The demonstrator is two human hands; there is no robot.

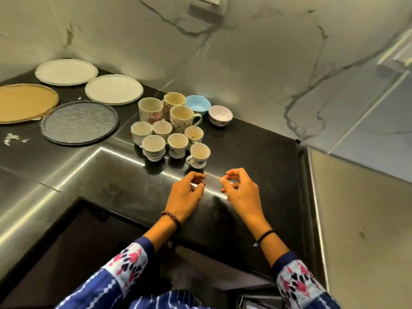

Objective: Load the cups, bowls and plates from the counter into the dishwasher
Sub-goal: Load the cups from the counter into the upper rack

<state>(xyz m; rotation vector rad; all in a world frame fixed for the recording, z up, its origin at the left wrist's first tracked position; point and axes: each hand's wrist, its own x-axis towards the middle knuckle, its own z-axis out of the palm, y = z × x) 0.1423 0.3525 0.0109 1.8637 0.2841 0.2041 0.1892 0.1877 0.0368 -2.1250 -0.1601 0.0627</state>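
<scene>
Several small white teacups stand clustered on the black counter (256, 152); the nearest teacup (199, 155) is just beyond my hands. Behind them are three taller floral mugs (181, 117), a blue bowl (198, 105) and a white bowl (220, 115). At the left lie two white plates (66, 71) (114, 89), a tan plate (24, 103) and a grey glass plate (79, 123). My left hand (186, 196) and my right hand (239, 192) hover over the counter's front part, fingers loosely curled and apart, holding nothing. The dishwasher is not in view.
A marble-patterned wall rises behind the counter, with a socket (207, 5) high up. Steel cabinet panels (361, 197) stand at the right. White crumbs (11, 139) lie at the far left of the counter. The counter's inner corner edge runs below my wrists.
</scene>
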